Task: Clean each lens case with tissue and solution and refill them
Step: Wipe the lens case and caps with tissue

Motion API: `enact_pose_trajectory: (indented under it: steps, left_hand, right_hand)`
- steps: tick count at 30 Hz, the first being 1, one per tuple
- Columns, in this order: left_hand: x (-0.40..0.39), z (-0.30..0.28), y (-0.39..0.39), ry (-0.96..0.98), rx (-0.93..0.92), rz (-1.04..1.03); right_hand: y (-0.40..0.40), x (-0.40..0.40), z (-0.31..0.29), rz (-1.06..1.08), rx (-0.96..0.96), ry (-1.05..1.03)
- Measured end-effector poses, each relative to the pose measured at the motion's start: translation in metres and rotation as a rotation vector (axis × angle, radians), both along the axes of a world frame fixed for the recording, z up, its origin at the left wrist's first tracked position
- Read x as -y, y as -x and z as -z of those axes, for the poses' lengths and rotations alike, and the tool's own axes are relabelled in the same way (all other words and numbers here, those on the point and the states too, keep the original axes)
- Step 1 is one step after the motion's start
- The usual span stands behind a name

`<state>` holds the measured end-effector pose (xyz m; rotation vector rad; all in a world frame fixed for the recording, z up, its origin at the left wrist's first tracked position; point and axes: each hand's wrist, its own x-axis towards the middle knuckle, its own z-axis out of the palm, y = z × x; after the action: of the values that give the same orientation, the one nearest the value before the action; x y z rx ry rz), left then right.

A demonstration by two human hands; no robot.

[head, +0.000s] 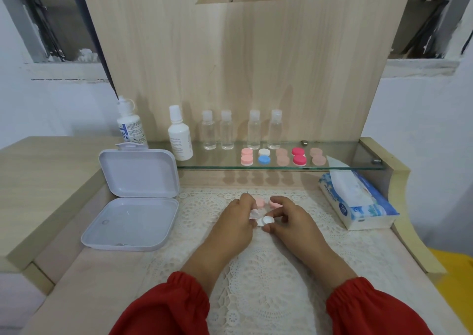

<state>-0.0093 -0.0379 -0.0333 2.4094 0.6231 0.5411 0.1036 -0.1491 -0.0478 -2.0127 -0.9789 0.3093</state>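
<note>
The hands meet over the lace mat [256, 270] at the centre of the counter [64, 283]. The left hand [234, 222] has its fingers curled round a crumpled white tissue [254, 213]. The right hand [291, 218] pinches a white lens case [266, 220] between thumb and curled fingers, with the tissue touching the case. Both sleeves [166, 309] are red.

Just beyond the fingers, two pink caps [260, 202] lie on the mat, one partly hidden by the right hand.

To the left of the mat, an open white box [133, 222] lies with its lid raised. To the right, a tissue pack [358, 201] lies on the counter with one sheet pulled up.

At the far side, a glass shelf [345, 165] carries a row of five lens cases [282, 156]: pink, white and blue, pale brown, deep pink, pale brown. Behind them stand four clear small bottles [240, 130]. At the left end of the shelf stands a white solution bottle [179, 135], and further left a second labelled bottle [130, 124] with its cap flipped open.
</note>
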Motion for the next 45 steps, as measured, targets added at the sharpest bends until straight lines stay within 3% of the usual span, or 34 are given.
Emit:
enact_pose_trajectory:
  steps: [3, 5, 7, 9, 12, 15, 18, 22, 27, 30, 41, 45]
  left_hand:
    - [-0.005, 0.0, 0.0, 0.412, 0.178, -0.05]
    - [-0.01, -0.002, 0.003, 0.551, 0.368, -0.125]
    - [-0.012, -0.003, 0.007, 0.506, 0.436, -0.144]
    - [-0.009, -0.002, 0.01, 0.385, 0.349, -0.065]
    - [-0.004, 0.003, 0.013, -0.01, 0.108, 0.072]
    - [-0.005, 0.002, 0.009, -0.369, 0.021, 0.118]
    - [0.0, 0.0, 0.002, -0.533, -0.031, 0.186]
    - [0.003, -0.004, -0.007, -0.406, -0.111, 0.075]
    - [0.001, -0.004, -0.017, -0.026, -0.02, -0.034]
    - [-0.001, -0.004, -0.017, 0.075, 0.032, -0.12]
    - [0.001, 0.003, 0.007, 0.105, 0.132, -0.241]
    - [0.008, 0.002, 0.008, -0.04, 0.299, -0.195]
  right_hand:
    - [0.0, 0.0, -0.001, 0.0, -0.007, 0.0]
    - [0.0, 0.0, -0.001, -0.001, -0.012, 0.003]
    - [0.0, 0.0, -0.002, -0.001, -0.027, -0.004]
    - [0.001, 0.001, -0.002, -0.001, -0.034, -0.013]
    - [0.001, 0.002, -0.004, -0.008, -0.045, -0.026]
    - [0.001, 0.002, -0.005, -0.007, -0.047, -0.02]
    - [0.001, 0.002, -0.005, 0.001, -0.035, 0.003]
    - [0.001, 0.0, -0.006, 0.015, -0.047, 0.014]
    - [0.003, 0.0, -0.007, 0.028, -0.054, 0.017]
    - [0.003, 0.0, -0.006, 0.032, -0.051, 0.02]
    - [0.004, 0.0, -0.008, 0.031, -0.07, 0.012]
    - [0.005, 0.001, -0.01, 0.026, -0.093, -0.006]
